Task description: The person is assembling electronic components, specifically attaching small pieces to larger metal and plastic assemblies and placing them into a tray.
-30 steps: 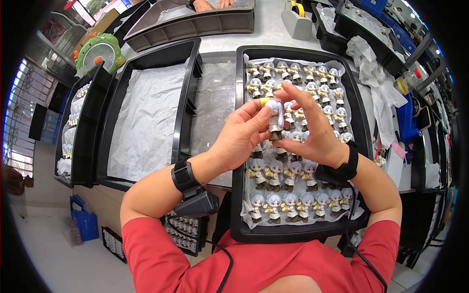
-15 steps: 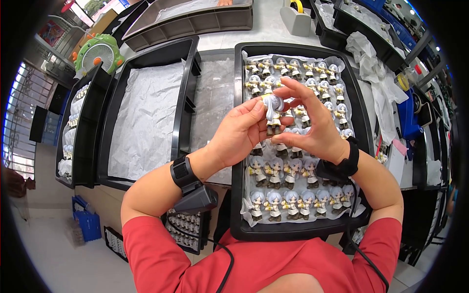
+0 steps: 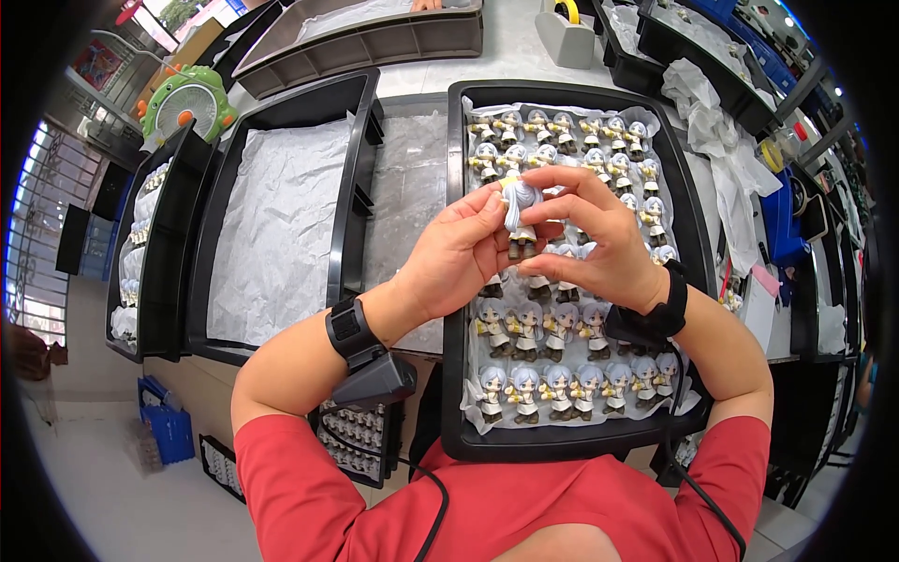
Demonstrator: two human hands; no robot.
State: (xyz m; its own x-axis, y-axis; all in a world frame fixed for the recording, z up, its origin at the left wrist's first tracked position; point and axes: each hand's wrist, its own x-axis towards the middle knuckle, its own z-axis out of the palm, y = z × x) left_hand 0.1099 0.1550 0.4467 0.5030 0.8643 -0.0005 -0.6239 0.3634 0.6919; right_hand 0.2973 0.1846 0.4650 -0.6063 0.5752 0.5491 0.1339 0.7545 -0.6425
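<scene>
A small figurine [image 3: 523,208] with long grey hair, a white outfit and dark boots is held upright above the tray, its back toward me. My left hand [image 3: 449,245] pinches it from the left, thumb along its side and fingers behind. My right hand [image 3: 604,239] closes on it from the right, its index finger at the hair and its thumb by the boots. Below lies a black tray [image 3: 571,448] lined with white paper, bearing several rows of similar figurines [image 3: 557,393]. My hands hide part of the middle rows.
Left of the full tray stands another black tray [image 3: 199,281] with only white paper [image 3: 281,225] in it. Beyond are a grey-brown crate [image 3: 375,47], a tape dispenser [image 3: 562,42] and a green fan [image 3: 187,103]. Crumpled paper [image 3: 702,108] lies at right. Cables hang from both wrist devices.
The fingers of my right hand have come down and in, from spread above the figurine to touching its hair. My left hand stays nearly still.
</scene>
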